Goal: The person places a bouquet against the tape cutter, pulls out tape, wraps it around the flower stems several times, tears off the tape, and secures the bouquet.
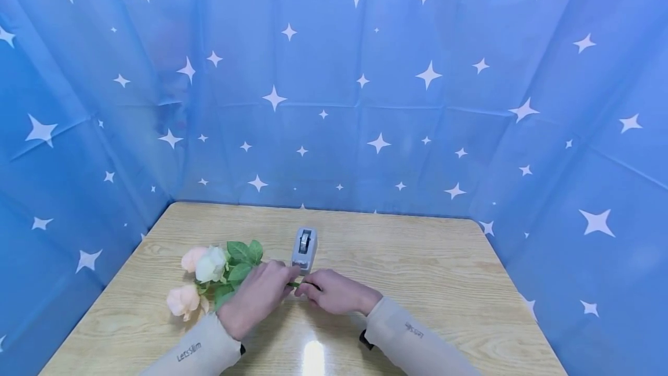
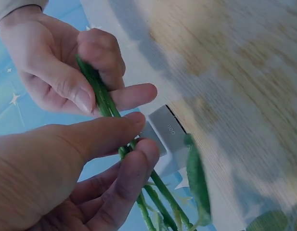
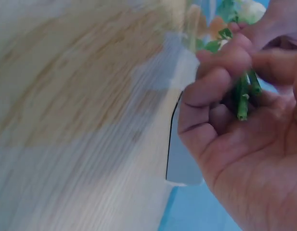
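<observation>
Several roses lie toward the left, with a white bloom (image 1: 211, 264), peach-pink blooms (image 1: 182, 301) and green leaves (image 1: 241, 252). Their bundled green stems (image 2: 160, 202) run to the right through my left hand (image 1: 261, 292), which pinches them between thumb and fingers. Beyond that grip, my right hand (image 1: 336, 292) holds the same stems near their cut ends (image 3: 242, 103), fingers curled round them. Just behind both hands stands a grey tape dispenser (image 1: 304, 248) with a roll in it. In the left wrist view, the dispenser (image 2: 170, 127) is partly hidden behind the stems and fingers.
A light wood-grain table (image 1: 417, 271) carries everything. Blue curtains (image 1: 334, 132) with white stars enclose its back and sides. Light glares off the tabletop near the front.
</observation>
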`<action>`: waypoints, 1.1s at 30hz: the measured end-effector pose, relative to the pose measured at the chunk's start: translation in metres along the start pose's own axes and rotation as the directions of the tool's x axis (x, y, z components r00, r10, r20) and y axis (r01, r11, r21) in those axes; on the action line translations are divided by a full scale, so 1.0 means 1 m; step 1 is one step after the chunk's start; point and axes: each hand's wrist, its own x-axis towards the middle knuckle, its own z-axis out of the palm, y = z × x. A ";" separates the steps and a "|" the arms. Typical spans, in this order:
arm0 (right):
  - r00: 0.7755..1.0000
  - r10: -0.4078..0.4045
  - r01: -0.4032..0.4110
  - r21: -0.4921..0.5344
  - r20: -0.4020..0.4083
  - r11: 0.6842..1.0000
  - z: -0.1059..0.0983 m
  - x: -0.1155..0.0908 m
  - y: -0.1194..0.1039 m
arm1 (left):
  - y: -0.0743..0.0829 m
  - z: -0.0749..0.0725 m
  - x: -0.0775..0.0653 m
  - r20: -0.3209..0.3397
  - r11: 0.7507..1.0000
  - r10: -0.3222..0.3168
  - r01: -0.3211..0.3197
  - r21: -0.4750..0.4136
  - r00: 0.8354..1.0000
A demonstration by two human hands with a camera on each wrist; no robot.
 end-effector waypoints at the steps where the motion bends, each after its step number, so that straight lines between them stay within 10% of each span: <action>1: 1.000 0.002 -0.002 0.011 -0.003 1.000 0.000 0.001 0.000 | 0.000 -0.001 0.000 -0.006 1.000 -0.001 0.001 0.015 1.000; 21: 0.989 -0.033 0.020 -0.091 -0.142 0.996 0.000 0.001 0.004 | 0.003 0.002 0.003 -0.123 0.995 -0.100 0.101 0.000 0.987; 33: 0.977 -0.089 0.041 -0.237 -0.193 0.971 0.006 -0.002 0.004 | 0.001 -0.009 0.008 0.018 0.935 -0.206 0.202 -0.291 0.978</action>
